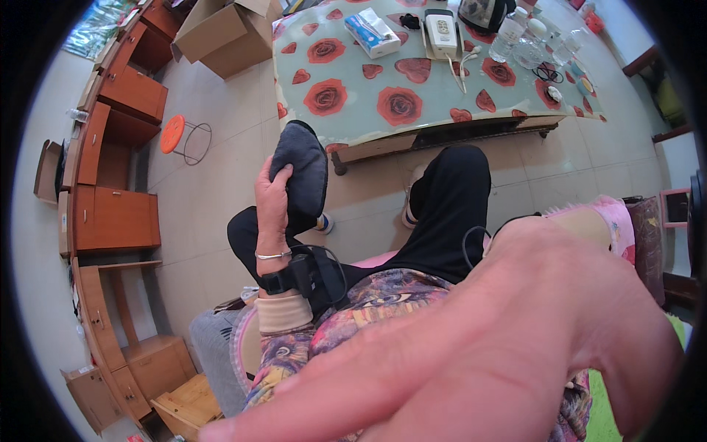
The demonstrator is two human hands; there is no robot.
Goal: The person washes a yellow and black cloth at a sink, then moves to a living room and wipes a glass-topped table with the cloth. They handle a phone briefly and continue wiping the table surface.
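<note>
My left hand (pixel 272 190) grips a dark grey, fleecy-looking fabric piece (pixel 301 171) with a black edge, thumb on its face. This folded or layered cloth is held up above my left knee, short of the table's front edge. On that wrist are a silver bangle (pixel 273 255) and a black strapped device with a cable. My right hand (pixel 469 342) looms very close to the camera, its back turned up. Its fingers stretch to the lower left, with the thumb apart at the right. Nothing shows in it, though its palm side is hidden.
Ahead stands a low table (pixel 359 116) under a rose-patterned cover. On it are a tissue pack (pixel 373 33), a white device (pixel 442 33) with a cable and several plastic bottles (pixel 508 36). A cardboard box (pixel 232 44), an orange stool (pixel 173 134) and wooden cabinets (pixel 119 218) are leftward.
</note>
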